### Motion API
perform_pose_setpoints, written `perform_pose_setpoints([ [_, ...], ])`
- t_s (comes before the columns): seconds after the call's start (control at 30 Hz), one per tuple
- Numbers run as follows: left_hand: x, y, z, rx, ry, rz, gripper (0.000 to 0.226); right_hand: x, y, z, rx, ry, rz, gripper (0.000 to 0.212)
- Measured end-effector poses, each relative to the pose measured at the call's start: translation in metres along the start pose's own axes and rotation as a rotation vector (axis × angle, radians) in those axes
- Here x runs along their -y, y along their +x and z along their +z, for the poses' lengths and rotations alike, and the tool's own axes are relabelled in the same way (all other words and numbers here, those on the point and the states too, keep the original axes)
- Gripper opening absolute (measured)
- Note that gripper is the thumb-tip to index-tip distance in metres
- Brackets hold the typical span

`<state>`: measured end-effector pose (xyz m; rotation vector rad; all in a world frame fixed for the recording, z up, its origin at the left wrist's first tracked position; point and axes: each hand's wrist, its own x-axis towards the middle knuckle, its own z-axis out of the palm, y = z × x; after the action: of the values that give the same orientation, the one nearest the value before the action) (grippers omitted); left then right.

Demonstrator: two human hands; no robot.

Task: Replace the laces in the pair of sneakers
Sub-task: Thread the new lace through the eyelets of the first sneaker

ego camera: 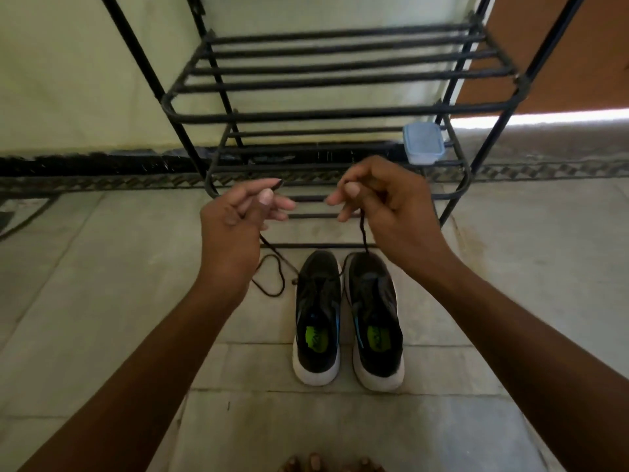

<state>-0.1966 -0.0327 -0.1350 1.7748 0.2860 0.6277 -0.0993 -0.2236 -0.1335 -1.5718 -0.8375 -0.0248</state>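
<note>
Above sneakers | left hand, right hand grip pinches lace ends, fingers curled

two black white-soled sneakers stand side by side, black lace trailing left.

Black metal shoe rack against pale wall, tiled floor.

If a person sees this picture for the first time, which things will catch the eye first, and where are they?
First come the two raised hands in the middle: the left hand and the right hand each pinch an end of a dark lace that runs down toward the shoes. Below them a pair of black sneakers with white soles stands side by side on the tiled floor. Behind stands a black metal rack, with a small blue container on its lower shelf.
</note>
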Motion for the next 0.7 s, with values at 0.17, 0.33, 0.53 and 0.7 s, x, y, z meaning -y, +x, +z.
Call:
perform_pose_setpoints([
  [0.17,-0.074,0.026,-0.006,0.022,-0.202,0.026,0.011,0.071,0.036,-0.009,-0.122,0.007,-0.089,0.01],
  [0.33,-0.12,0.034,-0.003,-0.005,-0.27,-0.009,0.008,0.119,0.057,-0.012,-0.249,-0.005,-0.102,0.005],
  [0.53,-0.132,0.027,-0.002,-0.004,-0.222,-0.076,0.014,0.143,0.063,-0.01,-0.245,-0.048,-0.051,0.003],
  [0.7,-0.133,0.023,-0.001,0.016,-0.24,-0.115,0.014,0.154,0.068,-0.008,-0.237,-0.064,-0.06,0.004],
])
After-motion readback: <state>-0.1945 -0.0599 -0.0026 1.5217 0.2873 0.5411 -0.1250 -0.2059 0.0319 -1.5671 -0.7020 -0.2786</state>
